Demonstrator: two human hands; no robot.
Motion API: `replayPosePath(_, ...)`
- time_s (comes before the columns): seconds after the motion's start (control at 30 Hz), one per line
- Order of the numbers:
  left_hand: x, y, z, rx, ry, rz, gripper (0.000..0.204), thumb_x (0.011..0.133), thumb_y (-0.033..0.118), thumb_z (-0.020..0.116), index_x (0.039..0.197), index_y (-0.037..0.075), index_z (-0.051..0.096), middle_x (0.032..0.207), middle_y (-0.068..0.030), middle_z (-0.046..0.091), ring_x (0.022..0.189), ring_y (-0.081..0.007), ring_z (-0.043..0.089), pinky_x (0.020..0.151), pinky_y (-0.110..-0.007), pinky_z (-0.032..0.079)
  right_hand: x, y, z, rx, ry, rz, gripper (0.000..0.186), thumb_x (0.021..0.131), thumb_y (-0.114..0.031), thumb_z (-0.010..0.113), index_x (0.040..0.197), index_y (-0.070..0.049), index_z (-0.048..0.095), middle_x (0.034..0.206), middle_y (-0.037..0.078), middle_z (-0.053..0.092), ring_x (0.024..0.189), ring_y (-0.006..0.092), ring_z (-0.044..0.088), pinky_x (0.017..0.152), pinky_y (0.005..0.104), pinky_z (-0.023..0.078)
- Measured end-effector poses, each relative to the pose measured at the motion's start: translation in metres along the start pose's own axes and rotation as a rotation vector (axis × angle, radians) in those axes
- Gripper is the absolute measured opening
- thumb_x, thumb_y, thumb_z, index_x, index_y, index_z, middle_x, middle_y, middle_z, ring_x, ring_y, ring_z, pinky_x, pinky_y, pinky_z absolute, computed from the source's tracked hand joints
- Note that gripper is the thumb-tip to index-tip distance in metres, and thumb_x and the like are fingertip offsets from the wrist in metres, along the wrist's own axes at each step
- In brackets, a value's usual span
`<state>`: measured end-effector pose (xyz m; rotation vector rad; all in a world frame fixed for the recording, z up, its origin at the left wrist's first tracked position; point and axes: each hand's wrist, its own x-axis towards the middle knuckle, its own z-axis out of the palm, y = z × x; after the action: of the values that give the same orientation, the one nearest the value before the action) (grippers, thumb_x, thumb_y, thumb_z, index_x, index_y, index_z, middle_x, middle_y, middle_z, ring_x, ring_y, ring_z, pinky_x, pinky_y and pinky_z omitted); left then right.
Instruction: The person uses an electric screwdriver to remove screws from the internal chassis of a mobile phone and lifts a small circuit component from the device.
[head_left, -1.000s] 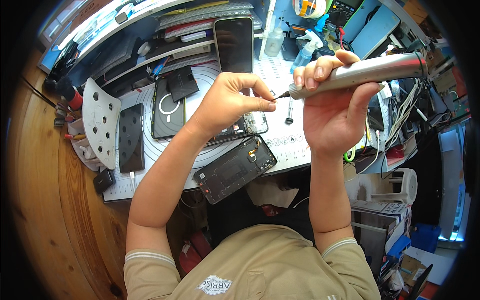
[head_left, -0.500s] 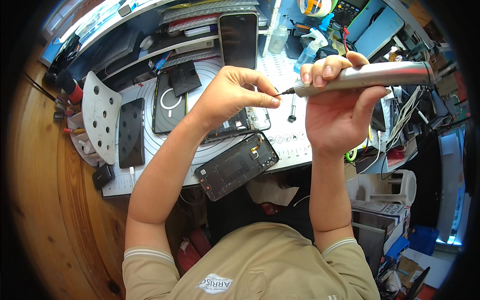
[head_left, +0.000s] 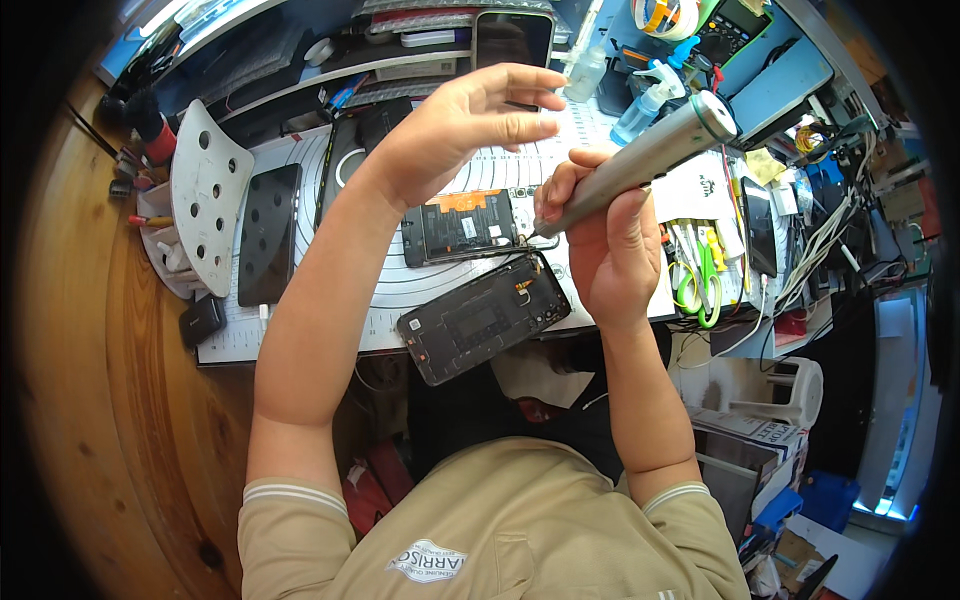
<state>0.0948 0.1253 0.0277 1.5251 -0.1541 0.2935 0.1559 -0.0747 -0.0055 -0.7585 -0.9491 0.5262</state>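
Observation:
In my right hand is a silver electric screwdriver, tilted with its bit end down and left. The bit reaches the right end of an opened phone, whose black battery, orange strip and board are exposed. Whether the tip touches a screw cannot be made out. My left hand hovers above and left of that phone, thumb and fingers apart, with nothing visible in it. A dark phone back cover lies at an angle nearer me, overhanging the mat's front edge.
A dark phone rests at the left beside a white holder with holes. Another phone stands upright at the back. Spray bottle, green-handled scissors and loose cables occupy the right side.
My right hand has lowered the screwdriver from in front of my left fingers to the opened phone, tilting it steeper. My left hand has moved up and its pinch has opened.

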Motion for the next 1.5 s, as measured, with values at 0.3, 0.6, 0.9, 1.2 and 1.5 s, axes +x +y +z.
replayPosePath(0.3, 0.0, -0.0032, -0.0017, -0.03, 0.155, -0.041, 0.046, 0.097, 0.026, 0.069, 0.137, 0.005, 0.062, 0.126, -0.009, 0.068, 0.108, -0.0125, 0.06, 0.093, -0.03, 0.045, 0.0018, 0.0024, -0.0001, 0.007, -0.018, 0.036, 0.046, 0.113, -0.037, 0.039, 0.132, 0.002, 0.051, 0.102, 0.009, 0.058, 0.094, 0.0156, 0.055, 0.087, 0.0304, 0.046)
replayPosePath(0.6, 0.0006, -0.0024, 0.001, -0.031, 0.178, -0.066, 0.042, 0.097, 0.025, 0.068, 0.134, 0.006, 0.064, 0.123, -0.008, 0.069, 0.105, -0.0129, 0.06, 0.092, -0.031, 0.045, 0.0052, 0.0027, 0.0014, 0.031, -0.014, 0.056, 0.043, 0.112, -0.038, 0.042, 0.126, 0.001, 0.054, 0.096, 0.007, 0.059, 0.09, 0.0152, 0.056, 0.084, 0.0298, 0.046)
replayPosePath(0.9, 0.0003, -0.0044, 0.0006, -0.027, 0.19, -0.075, 0.04, 0.098, 0.025, 0.068, 0.132, 0.006, 0.066, 0.121, -0.0071, 0.07, 0.105, -0.0131, 0.06, 0.091, -0.031, 0.045, 0.0063, 0.0048, 0.0013, 0.031, -0.025, 0.055, 0.042, 0.112, -0.038, 0.043, 0.124, 0.0, 0.055, 0.096, 0.007, 0.059, 0.089, 0.0148, 0.055, 0.084, 0.0294, 0.045)
replayPosePath(1.2, -0.001, -0.0043, -0.0002, -0.042, 0.18, -0.084, 0.038, 0.097, 0.024, 0.067, 0.131, 0.007, 0.067, 0.12, -0.0073, 0.071, 0.105, -0.0133, 0.06, 0.091, -0.031, 0.045, 0.0065, 0.0062, 0.0026, 0.029, -0.027, 0.05, 0.041, 0.112, -0.038, 0.044, 0.124, -0.001, 0.056, 0.096, 0.007, 0.059, 0.089, 0.0147, 0.055, 0.083, 0.0293, 0.045)
replayPosePath(1.5, 0.0008, -0.0086, -0.0014, -0.031, 0.197, -0.101, 0.036, 0.097, 0.023, 0.068, 0.128, 0.006, 0.068, 0.118, -0.007, 0.071, 0.102, -0.0132, 0.06, 0.09, -0.031, 0.045, 0.006, 0.0047, -0.0017, -0.001, -0.034, 0.067, 0.044, 0.111, -0.039, 0.044, 0.129, 0.0, 0.054, 0.099, 0.008, 0.06, 0.09, 0.0151, 0.056, 0.084, 0.0292, 0.046)
